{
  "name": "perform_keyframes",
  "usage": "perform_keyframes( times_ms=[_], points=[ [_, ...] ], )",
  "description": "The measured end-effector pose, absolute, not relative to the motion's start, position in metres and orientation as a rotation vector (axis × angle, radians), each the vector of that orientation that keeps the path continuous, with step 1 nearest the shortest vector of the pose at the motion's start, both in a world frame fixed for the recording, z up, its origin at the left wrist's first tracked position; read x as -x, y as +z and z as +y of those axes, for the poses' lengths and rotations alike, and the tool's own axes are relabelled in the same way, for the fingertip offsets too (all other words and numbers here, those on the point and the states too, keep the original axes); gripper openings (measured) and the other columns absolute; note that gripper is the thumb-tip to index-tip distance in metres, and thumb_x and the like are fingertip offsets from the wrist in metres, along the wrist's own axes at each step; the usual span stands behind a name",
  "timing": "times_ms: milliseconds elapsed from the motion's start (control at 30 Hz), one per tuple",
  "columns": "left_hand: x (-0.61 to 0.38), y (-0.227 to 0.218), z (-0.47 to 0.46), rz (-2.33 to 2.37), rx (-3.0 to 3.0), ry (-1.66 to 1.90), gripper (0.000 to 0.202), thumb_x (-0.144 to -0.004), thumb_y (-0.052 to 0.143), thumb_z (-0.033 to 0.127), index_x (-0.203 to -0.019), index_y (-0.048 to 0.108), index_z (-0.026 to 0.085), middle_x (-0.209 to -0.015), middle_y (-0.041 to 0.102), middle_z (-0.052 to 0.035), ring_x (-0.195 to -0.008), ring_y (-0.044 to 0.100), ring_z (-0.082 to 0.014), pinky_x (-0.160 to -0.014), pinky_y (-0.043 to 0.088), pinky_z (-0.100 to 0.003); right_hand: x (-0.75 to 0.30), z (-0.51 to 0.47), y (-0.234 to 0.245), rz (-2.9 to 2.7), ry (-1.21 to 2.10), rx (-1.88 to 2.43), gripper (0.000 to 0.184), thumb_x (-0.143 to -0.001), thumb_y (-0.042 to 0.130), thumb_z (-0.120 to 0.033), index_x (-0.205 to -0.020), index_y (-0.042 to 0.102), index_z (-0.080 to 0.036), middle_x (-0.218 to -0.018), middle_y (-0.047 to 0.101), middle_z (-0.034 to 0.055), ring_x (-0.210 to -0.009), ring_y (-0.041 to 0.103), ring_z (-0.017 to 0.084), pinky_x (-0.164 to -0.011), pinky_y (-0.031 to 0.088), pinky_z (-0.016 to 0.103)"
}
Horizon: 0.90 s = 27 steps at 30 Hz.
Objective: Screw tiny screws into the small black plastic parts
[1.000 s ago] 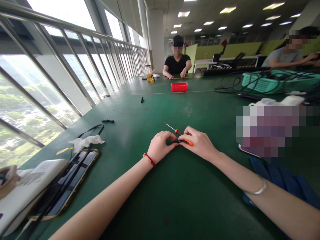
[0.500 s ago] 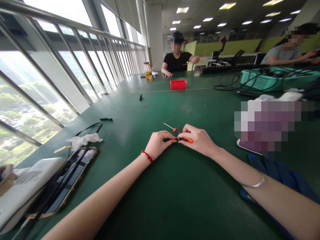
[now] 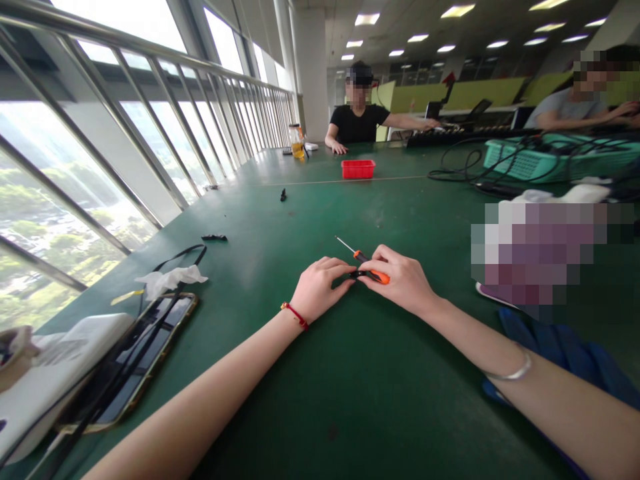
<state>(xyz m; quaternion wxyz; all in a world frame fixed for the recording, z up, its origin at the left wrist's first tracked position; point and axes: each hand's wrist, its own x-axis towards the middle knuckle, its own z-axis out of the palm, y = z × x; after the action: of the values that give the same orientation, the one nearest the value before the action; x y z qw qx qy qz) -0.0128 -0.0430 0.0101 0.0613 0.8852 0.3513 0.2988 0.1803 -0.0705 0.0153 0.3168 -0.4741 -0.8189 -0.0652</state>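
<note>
Over the middle of the green table (image 3: 320, 373) my two hands meet fingertip to fingertip. My left hand (image 3: 323, 287), with a red bracelet at the wrist, pinches one end of a small black part (image 3: 358, 274). The other end is between the fingertips of my right hand (image 3: 400, 277). Tucked in that same right hand is a screwdriver (image 3: 381, 277) with an orange and black handle, its thin metal shaft pointing up and left, away from the part. What kind of part it is, I cannot make out; fingers cover much of it.
To the left lie a phone (image 3: 145, 363), a black strap and a crumpled white wrapper (image 3: 173, 280). Small black pieces (image 3: 214, 238) rest farther off. Ahead stands a red box (image 3: 358, 169); a teal basket (image 3: 555, 163) with cables and blue gloves (image 3: 560, 347) are right. A co-worker sits opposite.
My hands still hold the black part and screwdriver; the left fingers have shifted their pinch slightly. The co-worker opposite has stretched an arm out toward the right side of the table.
</note>
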Motion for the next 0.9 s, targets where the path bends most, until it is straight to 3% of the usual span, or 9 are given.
perform_keyframes(
  times_ms=[400,633,900],
  points=[
    [0.0144,0.0115,-0.0447,1.054,-2.734,1.001,0.015,-0.084,0.053,0.026,-0.078,0.067,0.022,-0.089,0.071,0.0002,-0.087,0.059,-0.0163,-0.08,0.046,-0.031,-0.1791,-0.0709,0.0139,-2.175,-0.223,1.199,0.018,-0.084,0.054,-0.031,-0.09,0.068,-0.021,-0.082,0.055,0.0024,-0.072,0.055,0.012,-0.062,0.042,0.023],
    [0.0134,0.0134,-0.0454,1.148,-2.685,1.019,0.013,-0.08,0.059,0.027,-0.09,0.064,0.021,-0.091,0.068,-0.0021,-0.086,0.058,-0.017,-0.078,0.046,-0.03,-0.1771,-0.0727,0.0172,-2.178,-0.251,1.157,0.019,-0.085,0.051,-0.026,-0.091,0.068,-0.02,-0.084,0.054,0.0042,-0.073,0.054,0.012,-0.063,0.043,0.023],
    [0.0156,0.0106,-0.0446,1.066,-2.909,1.185,0.018,-0.086,0.052,0.029,-0.087,0.069,0.021,-0.087,0.072,-0.0007,-0.083,0.059,-0.0148,-0.074,0.042,-0.029,-0.178,-0.0716,0.0146,-2.139,-0.251,1.093,0.017,-0.084,0.055,-0.028,-0.091,0.068,-0.02,-0.082,0.055,0.0035,-0.07,0.055,0.012,-0.06,0.043,0.023]
  ],
)
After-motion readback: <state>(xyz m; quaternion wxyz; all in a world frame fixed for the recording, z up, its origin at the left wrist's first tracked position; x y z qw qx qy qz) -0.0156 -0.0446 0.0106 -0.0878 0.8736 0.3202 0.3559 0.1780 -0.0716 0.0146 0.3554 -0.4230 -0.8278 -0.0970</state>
